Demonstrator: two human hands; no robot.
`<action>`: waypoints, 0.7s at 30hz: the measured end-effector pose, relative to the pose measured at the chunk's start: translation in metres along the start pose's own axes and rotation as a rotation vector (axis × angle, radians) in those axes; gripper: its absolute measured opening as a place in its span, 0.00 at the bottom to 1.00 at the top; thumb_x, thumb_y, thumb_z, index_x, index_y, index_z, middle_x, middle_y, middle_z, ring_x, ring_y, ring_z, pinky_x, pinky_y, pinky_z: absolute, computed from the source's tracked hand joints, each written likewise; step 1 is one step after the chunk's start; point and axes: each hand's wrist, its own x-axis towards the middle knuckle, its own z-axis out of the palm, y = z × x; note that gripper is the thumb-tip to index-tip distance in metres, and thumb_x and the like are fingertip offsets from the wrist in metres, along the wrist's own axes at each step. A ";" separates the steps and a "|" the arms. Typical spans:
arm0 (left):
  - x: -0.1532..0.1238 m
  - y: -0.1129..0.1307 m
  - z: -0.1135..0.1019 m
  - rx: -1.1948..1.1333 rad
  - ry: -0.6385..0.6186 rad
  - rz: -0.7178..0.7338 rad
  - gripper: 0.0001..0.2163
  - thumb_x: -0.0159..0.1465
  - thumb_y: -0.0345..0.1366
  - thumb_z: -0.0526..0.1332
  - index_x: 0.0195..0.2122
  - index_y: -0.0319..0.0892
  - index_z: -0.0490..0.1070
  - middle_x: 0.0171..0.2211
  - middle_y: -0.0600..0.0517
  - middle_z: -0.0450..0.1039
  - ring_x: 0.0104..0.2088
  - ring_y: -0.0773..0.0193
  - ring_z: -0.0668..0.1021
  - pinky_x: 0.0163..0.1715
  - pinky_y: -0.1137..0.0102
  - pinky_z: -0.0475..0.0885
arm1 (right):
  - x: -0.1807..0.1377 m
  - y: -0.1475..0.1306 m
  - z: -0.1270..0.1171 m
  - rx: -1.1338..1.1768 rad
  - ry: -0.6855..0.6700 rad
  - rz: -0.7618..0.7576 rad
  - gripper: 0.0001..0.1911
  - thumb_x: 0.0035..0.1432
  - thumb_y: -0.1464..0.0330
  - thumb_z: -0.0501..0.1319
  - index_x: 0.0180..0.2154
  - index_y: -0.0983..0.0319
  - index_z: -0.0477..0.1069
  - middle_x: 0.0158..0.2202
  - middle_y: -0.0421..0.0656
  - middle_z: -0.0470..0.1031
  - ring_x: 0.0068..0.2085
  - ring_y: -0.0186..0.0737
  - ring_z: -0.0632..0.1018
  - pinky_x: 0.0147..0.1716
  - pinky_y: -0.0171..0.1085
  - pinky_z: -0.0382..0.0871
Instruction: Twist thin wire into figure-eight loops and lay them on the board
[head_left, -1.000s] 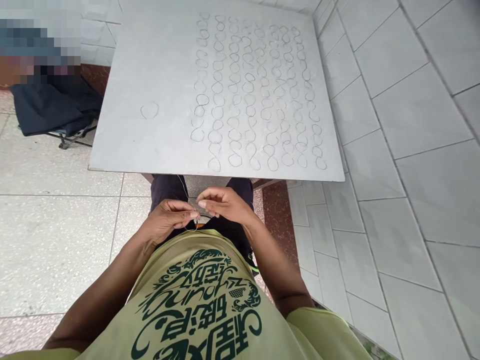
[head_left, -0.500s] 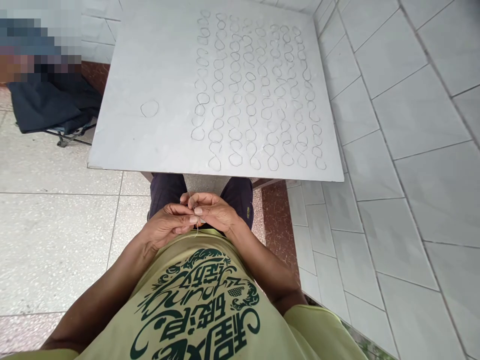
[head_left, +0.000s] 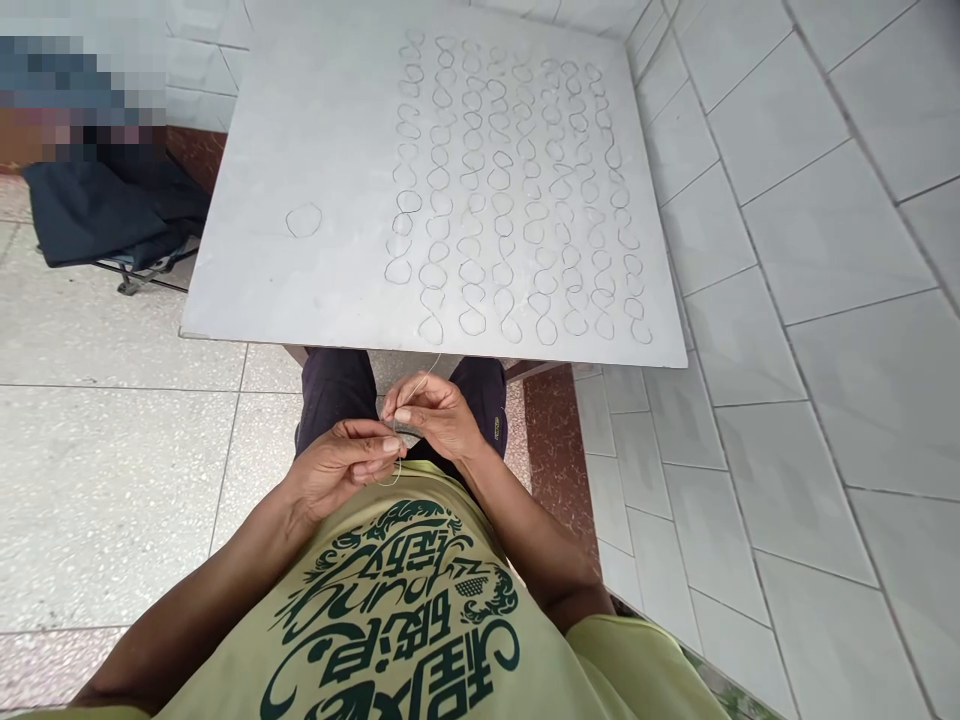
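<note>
A thin, pale wire or thread (head_left: 429,375) runs between my two hands over my lap, below the table's front edge. My left hand (head_left: 346,460) pinches it between thumb and fingers, and a curved end hangs below the fingertips by my shirt. My right hand (head_left: 433,415) is closed in a pinch on the same strand a little higher up, and its other end sticks up toward the table edge. The fingertips of both hands are close together. Whether the strand is metal or thread I cannot tell.
On the white table (head_left: 300,300) lie rows of thin S-shaped and looped strands (head_left: 472,200), with one single ring (head_left: 304,220) apart at left. A tiled wall (head_left: 750,250) borders the right side. A dark cloth-covered folding seat (head_left: 120,215) and a blurred person are at left.
My hands have drawn slightly apart, the right one moving a bit up and right. The strand's upper end now leans right, and more of its lower curve shows.
</note>
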 end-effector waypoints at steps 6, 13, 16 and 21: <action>-0.008 0.003 0.013 0.030 0.037 -0.013 0.07 0.52 0.33 0.77 0.28 0.37 0.82 0.18 0.56 0.65 0.17 0.78 0.56 0.18 0.76 0.54 | 0.001 -0.003 -0.002 -0.064 0.061 -0.097 0.10 0.56 0.64 0.75 0.34 0.58 0.76 0.36 0.41 0.79 0.36 0.38 0.79 0.42 0.42 0.74; -0.014 0.005 0.024 0.016 0.043 -0.050 0.08 0.49 0.33 0.78 0.26 0.38 0.82 0.17 0.56 0.64 0.17 0.79 0.56 0.17 0.76 0.51 | 0.000 -0.006 -0.001 -0.133 0.196 -0.141 0.11 0.54 0.64 0.75 0.33 0.58 0.75 0.35 0.40 0.78 0.36 0.38 0.78 0.40 0.41 0.75; -0.015 0.005 0.023 0.030 0.039 -0.043 0.07 0.50 0.34 0.78 0.27 0.38 0.83 0.16 0.57 0.63 0.17 0.78 0.55 0.16 0.75 0.50 | -0.002 -0.007 0.002 -0.184 0.282 -0.159 0.12 0.54 0.62 0.75 0.33 0.57 0.74 0.35 0.40 0.77 0.37 0.39 0.77 0.41 0.42 0.75; -0.016 0.003 0.019 0.024 0.030 -0.032 0.07 0.51 0.34 0.77 0.26 0.38 0.82 0.18 0.54 0.67 0.17 0.79 0.55 0.16 0.75 0.49 | -0.004 -0.007 0.009 -0.139 0.322 -0.155 0.15 0.53 0.62 0.75 0.35 0.57 0.70 0.37 0.40 0.76 0.35 0.36 0.76 0.37 0.39 0.74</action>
